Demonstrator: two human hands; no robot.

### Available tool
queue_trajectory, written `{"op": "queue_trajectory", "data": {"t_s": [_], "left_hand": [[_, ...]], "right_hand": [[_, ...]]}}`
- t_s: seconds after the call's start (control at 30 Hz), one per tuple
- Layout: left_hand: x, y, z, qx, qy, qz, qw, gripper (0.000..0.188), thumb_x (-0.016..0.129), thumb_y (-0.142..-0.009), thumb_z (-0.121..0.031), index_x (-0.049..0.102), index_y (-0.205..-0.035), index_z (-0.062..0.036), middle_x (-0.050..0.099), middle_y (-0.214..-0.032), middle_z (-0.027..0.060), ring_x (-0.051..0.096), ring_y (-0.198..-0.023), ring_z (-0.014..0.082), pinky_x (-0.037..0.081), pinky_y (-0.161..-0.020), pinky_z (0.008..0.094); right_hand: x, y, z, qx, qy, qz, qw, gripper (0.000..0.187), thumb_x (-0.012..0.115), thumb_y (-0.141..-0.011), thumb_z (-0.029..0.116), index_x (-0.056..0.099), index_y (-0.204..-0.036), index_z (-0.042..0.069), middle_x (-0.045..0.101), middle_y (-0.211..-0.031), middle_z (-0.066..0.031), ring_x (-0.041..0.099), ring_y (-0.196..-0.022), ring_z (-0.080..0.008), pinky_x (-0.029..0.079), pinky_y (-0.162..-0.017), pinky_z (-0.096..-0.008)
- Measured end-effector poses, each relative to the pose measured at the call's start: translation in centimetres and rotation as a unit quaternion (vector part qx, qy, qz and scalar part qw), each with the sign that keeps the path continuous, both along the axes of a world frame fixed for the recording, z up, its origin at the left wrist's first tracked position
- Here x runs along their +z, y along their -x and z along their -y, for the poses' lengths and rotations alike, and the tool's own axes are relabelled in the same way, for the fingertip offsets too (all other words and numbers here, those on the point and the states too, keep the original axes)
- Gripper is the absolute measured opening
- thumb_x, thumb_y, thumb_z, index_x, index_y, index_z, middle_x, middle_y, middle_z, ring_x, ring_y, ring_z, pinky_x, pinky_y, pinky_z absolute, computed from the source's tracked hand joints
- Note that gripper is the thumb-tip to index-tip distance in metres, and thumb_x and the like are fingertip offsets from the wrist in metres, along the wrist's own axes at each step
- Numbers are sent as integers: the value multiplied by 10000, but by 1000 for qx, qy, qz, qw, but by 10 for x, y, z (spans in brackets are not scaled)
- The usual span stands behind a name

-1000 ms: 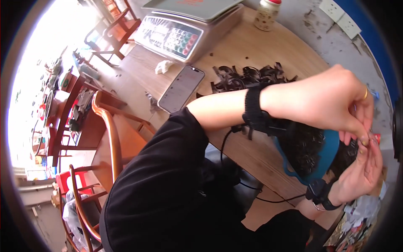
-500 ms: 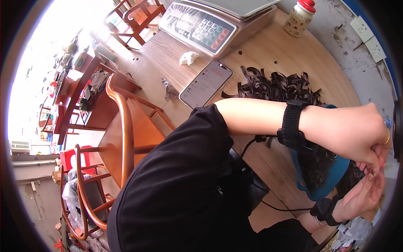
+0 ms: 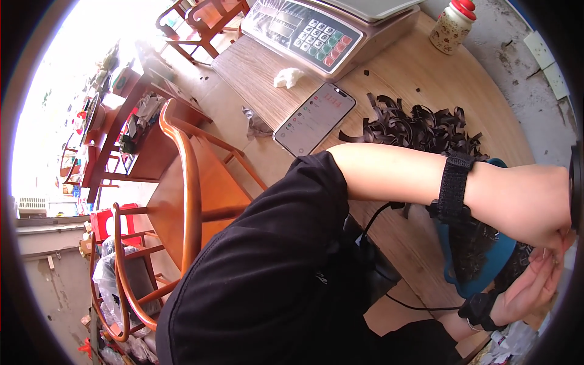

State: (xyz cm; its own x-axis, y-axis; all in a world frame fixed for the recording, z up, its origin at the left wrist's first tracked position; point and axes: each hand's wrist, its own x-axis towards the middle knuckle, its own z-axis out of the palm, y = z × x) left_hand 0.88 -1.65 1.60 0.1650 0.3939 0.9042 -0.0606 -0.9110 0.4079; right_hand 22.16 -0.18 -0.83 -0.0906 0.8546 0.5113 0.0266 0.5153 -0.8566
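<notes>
Two bare hands met near the right edge of the view, the left hand (image 3: pixel 526 204) above the right hand (image 3: pixel 528 286), fingertips close together and partly lost in the dark rim. Fingers on both were bent inward, but whether they were clamped on something small I could not tell, as the hands themselves hid the spot.

Just left of the fingers was a blue basin (image 3: pixel 494 267) with dark pieces (image 3: pixel 469 250) in it; the left forearm covered its upper part, and the contents ran together too much to count.

Up and left of the fingers, past the left wrist, a heap of dark curled strips (image 3: pixel 420 129) lay on the wooden table (image 3: pixel 493 106), its lower edge hidden by the forearm. Farther left of the fingers came a phone (image 3: pixel 314 120) and a crumpled white tissue (image 3: pixel 288 77). Well above the fingers stood a scale (image 3: pixel 304 38), cut off by the upper edge, and a jar (image 3: pixel 451 29) with a red lid. Far left of the fingers, a wooden chair (image 3: pixel 192 201) was partly hidden behind the black sleeve (image 3: pixel 261 237).
</notes>
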Motion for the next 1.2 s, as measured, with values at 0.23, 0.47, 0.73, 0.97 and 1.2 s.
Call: {"op": "queue_trajectory", "data": {"t_s": [0.23, 0.47, 0.73, 0.97, 1.2], "left_hand": [[-7, -10, 1, 122, -179, 44, 975, 153, 623, -714, -143, 588, -739, 4, 548, -667, 70, 562, -673, 244, 447, -562, 326], [-5, -7, 10, 210, -191, -109, 953, 143, 602, -746, -193, 611, -762, -52, 546, -762, 64, 563, -744, 217, 455, -553, 308], [-4, -16, 2, 314, -206, -61, 925, 175, 653, -459, -264, 564, -505, -121, 519, -612, -72, 525, -620, 143, 409, -376, 292], [-3, -1, 4, 339, -218, -152, 902, 170, 671, -537, -227, 608, -649, -116, 526, -697, -68, 530, -627, 107, 403, -416, 245], [8, -5, 15, 288, -157, -171, 929, 278, 722, -500, -47, 653, -769, -32, 590, -733, 49, 557, -619, 190, 434, -523, 278]], "right_hand": [[-2, -20, -3, 139, -59, 13, 989, 391, 371, -907, 135, 378, -1215, -105, 484, -1107, -182, 461, -837, -179, 358, -767, -278], [8, -17, 8, 137, -32, 8, 990, 388, 342, -888, 148, 383, -1174, -112, 490, -1071, -198, 474, -818, -197, 372, -742, -299], [5, 11, 26, 38, -63, -42, 996, 312, 391, -836, 155, 374, -1019, -96, 418, -1004, -145, 523, -492, -259, 461, -507, -323], [17, 40, 35, 49, -55, 9, 997, 240, 308, -888, 182, 345, -1019, -15, 558, -793, -211, 617, -617, -270, 482, -453, -276], [32, 16, 22, 209, 32, 56, 976, 362, 354, -927, 214, 371, -1144, -75, 558, -993, -187, 623, -760, -307, 483, -498, -281]]}}
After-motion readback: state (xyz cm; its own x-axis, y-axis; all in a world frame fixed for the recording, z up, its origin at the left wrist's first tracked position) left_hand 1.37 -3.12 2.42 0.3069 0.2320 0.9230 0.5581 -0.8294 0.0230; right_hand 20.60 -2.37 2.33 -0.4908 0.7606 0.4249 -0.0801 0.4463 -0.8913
